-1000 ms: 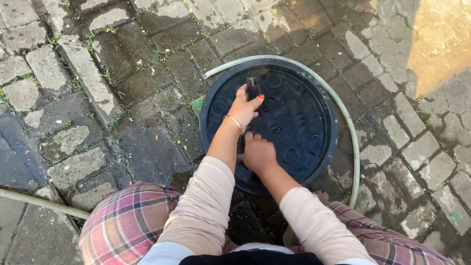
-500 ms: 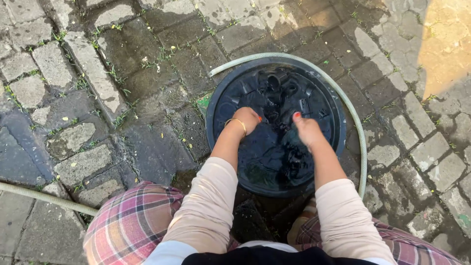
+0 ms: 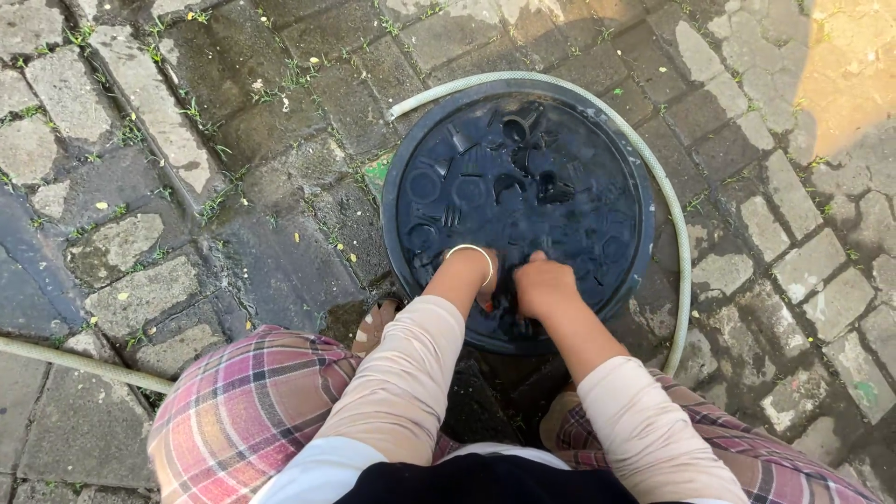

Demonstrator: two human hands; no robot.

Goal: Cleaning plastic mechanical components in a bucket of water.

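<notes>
Basin (image 3: 616, 149), round, dark plastic, stood on wet cobbled paving (image 3: 280, 252) directly in front of the crouching person, holding water and a load of dark cloth (image 3: 523, 177). Left hand (image 3: 481, 280) was sunk at the near rim, a thin bangle (image 3: 469, 252) at the wrist; its fingers went down into the cloth and water, so whether they were spread or closed could not be told. Right hand (image 3: 543, 285), just beside it and nearly touching, was curled into a loose fist, fingers pressed together over a bunched part of the cloth. Both hands worked the same near portion; the far half of the basin lay untouched, folds of cloth poking above the water.

Pale hose (image 3: 677, 224) curved around the basin's far and right side (its end not visible inside the basin). Second pale pipe (image 3: 84, 364) crossed the stones at lower left. Plaid skirt (image 3: 243, 411) and long beige sleeves (image 3: 411, 364) filled the foreground.

Progress, as judged: washing in hand, cloth soaked, nothing wrung or lifted out.
</notes>
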